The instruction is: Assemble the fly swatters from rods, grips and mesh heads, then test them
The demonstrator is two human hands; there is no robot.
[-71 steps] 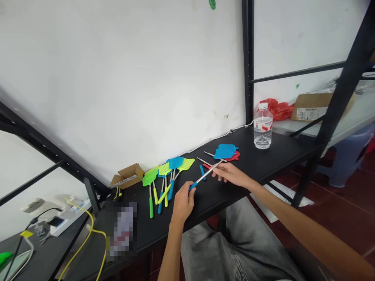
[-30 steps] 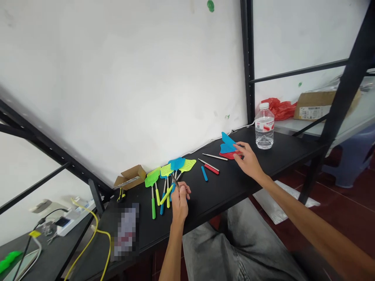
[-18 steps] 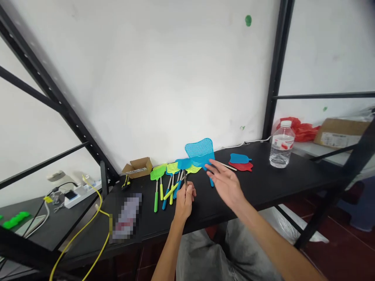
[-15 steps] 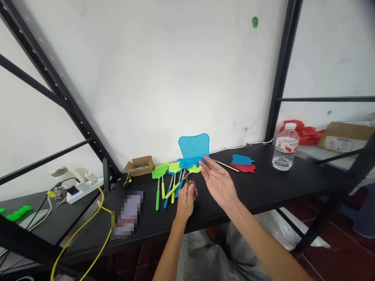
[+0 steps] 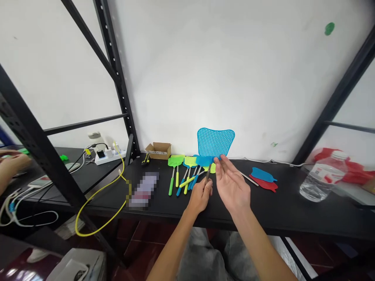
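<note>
A blue fly swatter (image 5: 216, 142) stands upright, its perforated head in front of the white wall. My left hand (image 5: 201, 194) is closed around its dark metal rod, below the head. My right hand (image 5: 233, 186) is open, palm turned up and fingers stretched toward the lower right corner of the head; whether the fingertips touch it I cannot tell. Behind my left hand lie several finished-looking swatters, among them a green swatter (image 5: 170, 186) and a yellow-green swatter (image 5: 190, 161). To the right of my right hand are a bare metal rod (image 5: 249, 178), a blue swatter head (image 5: 263, 174) and a red swatter head (image 5: 266, 184).
An open cardboard box (image 5: 159, 150) stands by the wall. A pixelated flat item (image 5: 144, 190) lies on the black table (image 5: 281, 207). A water bottle (image 5: 322, 177) is at right. A yellow cable (image 5: 84, 208) hangs at left, near a power strip (image 5: 109, 156). Another person's hand (image 5: 16, 162) shows far left.
The view has swung left, so the table's contents appear further right and another person's hands come in at the left edge. My grip on the swatter and my open right hand look much the same.
</note>
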